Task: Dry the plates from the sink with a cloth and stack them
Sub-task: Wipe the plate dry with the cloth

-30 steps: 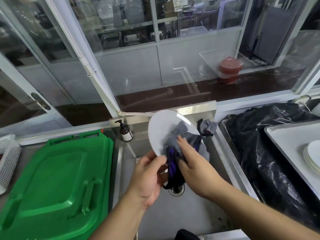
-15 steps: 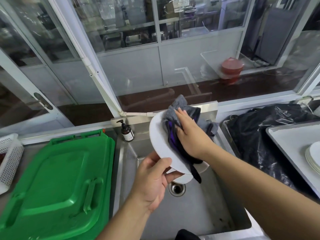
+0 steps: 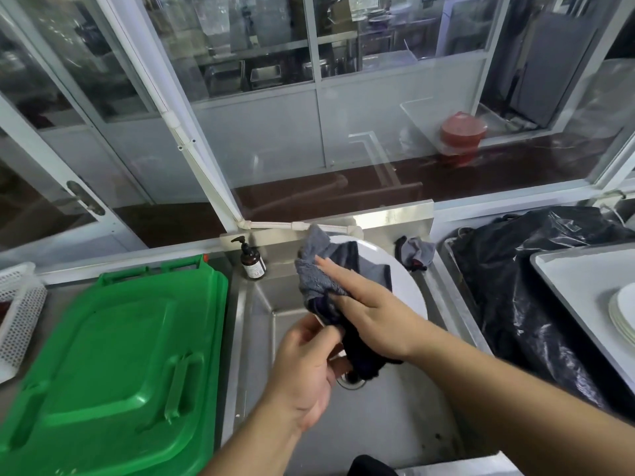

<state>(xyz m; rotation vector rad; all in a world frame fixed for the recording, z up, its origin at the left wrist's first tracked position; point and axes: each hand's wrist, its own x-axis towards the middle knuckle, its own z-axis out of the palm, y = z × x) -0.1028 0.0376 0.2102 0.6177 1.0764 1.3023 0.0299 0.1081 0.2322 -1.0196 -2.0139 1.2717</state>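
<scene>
Over the steel sink (image 3: 405,420) I hold a white plate (image 3: 402,280) tilted on edge. My left hand (image 3: 305,369) pinches its lower rim between thumb and fingers. My right hand (image 3: 367,304) lies flat with straight fingers on a grey and dark purple cloth (image 3: 323,273), pressing it against the plate's face. The cloth covers the left part of the plate and hangs down past my right wrist. A stack of white plates (image 3: 622,314) sits on a white tray (image 3: 577,280) at the right edge.
A green bin lid (image 3: 113,365) fills the counter to the left of the sink. A brown pump bottle (image 3: 252,261) stands at the sink's back left corner, a second grey cloth (image 3: 414,252) at its back right. A black plastic bag (image 3: 536,304) lies between sink and tray.
My right hand has slid the cloth left and down across the plate, fingers now pointing left. The plate has turned, its bare face now showing on the right. My left hand shifted its hold lower.
</scene>
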